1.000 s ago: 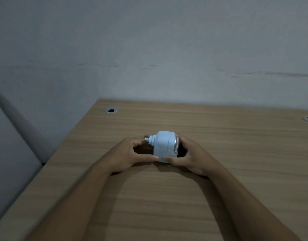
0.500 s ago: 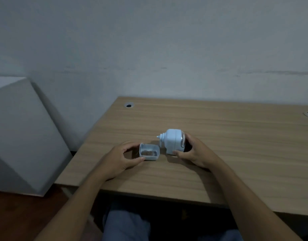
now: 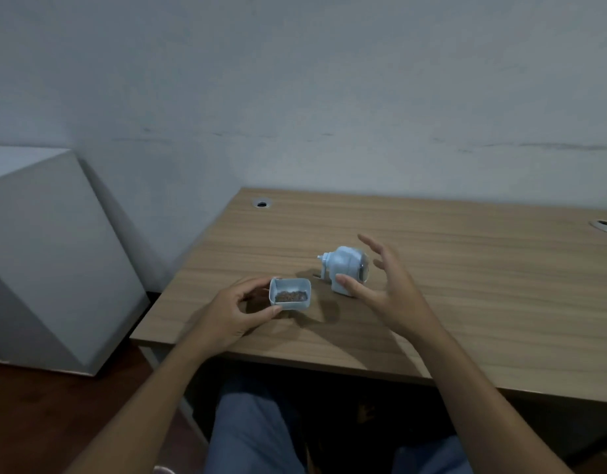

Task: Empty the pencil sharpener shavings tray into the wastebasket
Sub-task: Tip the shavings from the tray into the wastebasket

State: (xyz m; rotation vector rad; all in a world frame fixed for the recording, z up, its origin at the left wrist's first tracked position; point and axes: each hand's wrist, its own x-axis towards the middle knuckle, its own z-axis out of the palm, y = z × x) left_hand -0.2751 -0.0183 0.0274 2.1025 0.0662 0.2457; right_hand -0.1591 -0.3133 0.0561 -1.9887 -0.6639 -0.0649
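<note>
Now left hand (image 3: 232, 311) holds shavings tray (image 3: 289, 293), seemingly lifted.

Desk (image 3: 466, 302) bare right of sharpener (image 3: 346, 270); white slanted block (image 3: 56, 251) left of desk, apparently clear of edge.

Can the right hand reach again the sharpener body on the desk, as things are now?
Probably yes. The right hand is open just beside the sharpener body, with nothing between them; the left hand holds the tray off to the side.

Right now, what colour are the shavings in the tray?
Brown, against the pale blue tray, seen in the head view.
</note>
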